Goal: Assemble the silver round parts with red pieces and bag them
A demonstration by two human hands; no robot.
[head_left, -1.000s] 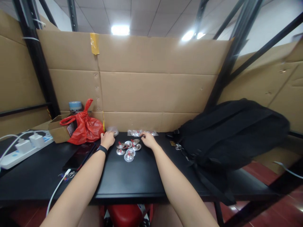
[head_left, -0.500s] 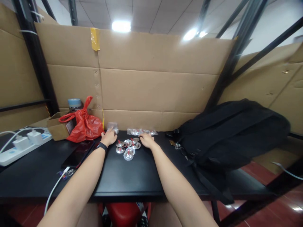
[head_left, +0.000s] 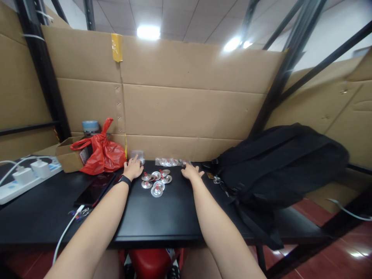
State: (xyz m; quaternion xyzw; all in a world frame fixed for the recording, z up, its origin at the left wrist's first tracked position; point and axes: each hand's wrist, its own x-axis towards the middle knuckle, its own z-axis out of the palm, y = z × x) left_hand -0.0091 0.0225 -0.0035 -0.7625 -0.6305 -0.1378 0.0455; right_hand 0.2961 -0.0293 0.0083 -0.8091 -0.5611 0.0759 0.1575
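My left hand (head_left: 134,169), with a dark band at the wrist, lies with fingers stretched over the lower edge of a small clear plastic bag (head_left: 137,154). Its contents are mostly hidden. At the right end of a long clear packet of round metal pieces (head_left: 167,162) is my right hand (head_left: 192,171), its fingertips touching that end and its fingers apart. I cannot make out anything gripped. Several silvery finger cymbals (head_left: 157,189) with red loops lie in a loose cluster between my hands on the black table (head_left: 157,221).
A red plastic bag (head_left: 106,155), a small cardboard box (head_left: 68,157), a dark phone (head_left: 94,190) and a white power strip (head_left: 29,180) are on the left. A large black backpack (head_left: 285,166) fills the right. Behind stands a cardboard wall (head_left: 186,112).
My right hand has moved right along the long packet, from beside the cymbals to the packet's right end, and its fingers have spread. My left hand has stayed in place.
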